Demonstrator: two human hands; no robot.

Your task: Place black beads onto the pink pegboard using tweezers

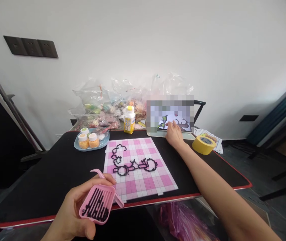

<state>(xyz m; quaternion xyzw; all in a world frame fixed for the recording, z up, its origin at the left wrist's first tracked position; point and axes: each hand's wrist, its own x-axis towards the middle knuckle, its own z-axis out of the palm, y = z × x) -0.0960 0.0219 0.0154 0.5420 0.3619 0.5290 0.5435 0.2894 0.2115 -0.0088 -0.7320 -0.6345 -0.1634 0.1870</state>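
My left hand grips a pink ridged bead tray near the front edge of the table. Black beads lie along its grooves. Pink tweezers with a curved tip are pinched behind the tray by the same hand. Beyond it lies a pink-and-white checked pegboard, where black beads form a line drawing with two round shapes. My right hand reaches to a tablet showing a pixel pattern. Its fingers are at the lower screen and hold nothing; exact contact is hard to see.
A blue plate at back left carries small bead jars. A white-and-yellow bottle stands behind the board, before clear plastic bags. Right of the tablet sit a yellow tape roll and papers. The black mat has a red edge.
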